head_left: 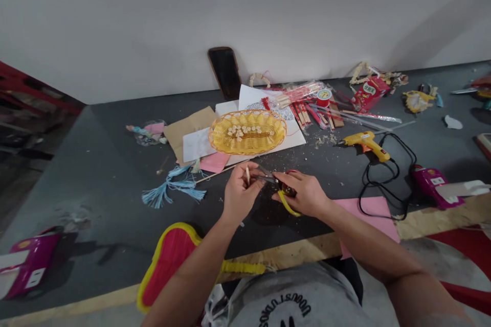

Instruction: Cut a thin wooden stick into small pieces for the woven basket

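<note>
My right hand [303, 193] is closed around the handles of scissors [286, 199], which have a yellow loop showing below the fingers. The blades point left toward my left hand [241, 189], which pinches a small pale piece [247, 176] close to the blade tips. Just beyond both hands sits a yellow woven basket [247, 148] holding several small cream-coloured pieces [245, 131]. White and brown papers [192, 125] lie under and beside the basket. A blue tassel [172, 189] rests to the left of my left hand.
A yellow glue gun [366, 144] with a black cable lies right of my hands, near a purple box [437, 186]. A phone [225, 72] leans on the wall. A red and yellow padded object [174, 250] overlaps the front edge.
</note>
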Available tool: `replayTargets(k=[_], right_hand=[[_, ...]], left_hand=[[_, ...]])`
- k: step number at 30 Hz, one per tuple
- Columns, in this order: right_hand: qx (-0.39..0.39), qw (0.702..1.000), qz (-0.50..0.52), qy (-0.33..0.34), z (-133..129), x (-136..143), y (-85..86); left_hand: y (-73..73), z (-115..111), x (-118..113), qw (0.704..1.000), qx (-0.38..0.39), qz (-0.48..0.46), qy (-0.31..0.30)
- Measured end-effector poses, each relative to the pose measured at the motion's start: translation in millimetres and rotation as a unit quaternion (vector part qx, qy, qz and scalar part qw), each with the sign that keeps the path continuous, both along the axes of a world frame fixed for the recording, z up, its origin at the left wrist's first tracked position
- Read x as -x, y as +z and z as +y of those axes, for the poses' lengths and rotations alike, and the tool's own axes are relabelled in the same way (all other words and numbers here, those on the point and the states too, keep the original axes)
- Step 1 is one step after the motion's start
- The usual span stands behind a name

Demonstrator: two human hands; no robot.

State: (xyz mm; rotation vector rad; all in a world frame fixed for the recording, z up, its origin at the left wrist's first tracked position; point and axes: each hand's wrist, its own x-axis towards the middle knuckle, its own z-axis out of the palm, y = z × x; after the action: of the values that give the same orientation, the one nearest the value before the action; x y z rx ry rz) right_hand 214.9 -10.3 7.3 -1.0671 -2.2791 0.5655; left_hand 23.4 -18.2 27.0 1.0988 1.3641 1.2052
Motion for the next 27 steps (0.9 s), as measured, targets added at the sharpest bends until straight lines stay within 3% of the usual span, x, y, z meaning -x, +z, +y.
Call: replayTargets(k=[7, 14, 20, 27], right_hand=[[-0.030, 0.999, 0.002, 0.009, 2.7, 0.2, -8.1], [-0.002, 0.998, 0.063, -0.023, 2.3, -0.7, 0.7], [0.008, 0.993, 0.106, -0.050, 2.7, -1.0, 2.0], [-0.017, 0.997, 0.067, -0.021, 2.3, -1.6, 4.5]], left_hand=[[-3.9, 0.0, 2.2, 1.000, -0.016, -0.025, 0.005], [-7.6, 2.1, 3.5, 1.000, 0.008, -0.029, -0.003], [-3.1, -1.4, 3.3, 0.985, 0.002, 0.142, -0.094], [-3.1, -3.2, 3.9, 0.982, -0.045, 0.120, -0.136]])
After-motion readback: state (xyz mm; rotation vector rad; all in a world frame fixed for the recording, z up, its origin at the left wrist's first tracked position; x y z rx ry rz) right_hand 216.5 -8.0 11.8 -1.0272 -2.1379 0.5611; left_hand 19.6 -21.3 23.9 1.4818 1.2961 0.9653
